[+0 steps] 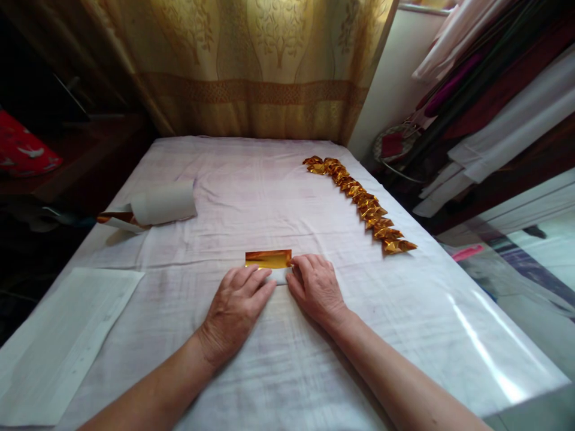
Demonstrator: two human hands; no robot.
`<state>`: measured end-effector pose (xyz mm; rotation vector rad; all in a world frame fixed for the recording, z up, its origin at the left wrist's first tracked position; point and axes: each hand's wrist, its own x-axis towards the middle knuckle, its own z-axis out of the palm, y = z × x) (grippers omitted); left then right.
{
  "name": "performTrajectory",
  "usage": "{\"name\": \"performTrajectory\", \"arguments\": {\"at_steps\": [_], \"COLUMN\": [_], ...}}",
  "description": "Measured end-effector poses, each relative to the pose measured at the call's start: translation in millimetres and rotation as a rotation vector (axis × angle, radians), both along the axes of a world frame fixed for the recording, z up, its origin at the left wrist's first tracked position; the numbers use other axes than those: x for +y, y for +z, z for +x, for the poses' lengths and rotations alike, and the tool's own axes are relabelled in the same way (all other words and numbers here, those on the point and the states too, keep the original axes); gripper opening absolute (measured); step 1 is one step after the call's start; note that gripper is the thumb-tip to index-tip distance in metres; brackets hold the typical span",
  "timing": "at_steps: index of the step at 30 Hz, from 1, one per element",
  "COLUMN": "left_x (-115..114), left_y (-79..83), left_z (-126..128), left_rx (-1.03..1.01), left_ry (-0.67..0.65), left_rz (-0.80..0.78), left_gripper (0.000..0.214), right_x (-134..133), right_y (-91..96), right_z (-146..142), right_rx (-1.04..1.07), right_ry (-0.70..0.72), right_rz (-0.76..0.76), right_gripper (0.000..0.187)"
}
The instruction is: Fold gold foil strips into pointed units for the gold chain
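A small sheet of gold foil paper (268, 259) lies in front of me on the covered table, its far part shiny gold and its near part showing a whitish side. My left hand (238, 302) rests flat on its left near edge, fingers stretched forward. On the right near edge sits my right hand (317, 286), its fingers bent and the thumb beside the paper; the fingertips touch the right end. Both hands partly cover the sheet, so its near edge is mostly hidden. Folded gold foil pieces (357, 194) stand in a curved row at the right.
Toward the left lies a curled stack of paper (164, 203) with some gold showing. A flat pale sheet (67, 341) covers the near left of the white tablecloth (251, 197). Behind the table hangs a gold curtain (269, 60); clothes (507, 120) hang at the right.
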<state>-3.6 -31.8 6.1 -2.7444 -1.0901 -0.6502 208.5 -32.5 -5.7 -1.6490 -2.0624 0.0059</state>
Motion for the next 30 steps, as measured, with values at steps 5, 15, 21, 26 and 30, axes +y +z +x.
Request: {"name": "performTrajectory", "arguments": {"at_steps": [5, 15, 21, 26, 30], "left_x": [-9.6, -8.9, -10.1, -8.8, -8.0], "left_y": [0.2, -5.8, -7.8, -8.1, -7.5], "left_z": [8.3, 2.3, 1.9, -1.1, -13.3], "left_rx": [0.019, 0.03, 0.031, 0.043, 0.061], "left_ry": [-0.042, -0.034, -0.031, -0.044, -0.039], "left_rz": [-0.107, -0.194, -0.204, -0.221, -0.214], "left_gripper": [0.037, 0.046, 0.049, 0.052, 0.05], "right_x": [0.0, -2.1, -14.5, -24.3, -26.7], "right_y": [1.6, 4.5, 9.1, 7.8, 9.2], "right_z": [-0.5, 1.8, -2.2, 7.2, 18.2], "right_rx": [-0.005, 0.004, -0.064, -0.141, -0.18], "right_ry": [0.001, 0.013, 0.335, 0.371, 0.379], "right_rz": [0.004, 0.015, 0.027, -0.135, -0.19], "right_gripper": [0.01, 0.014, 0.029, 0.043, 0.044]}}
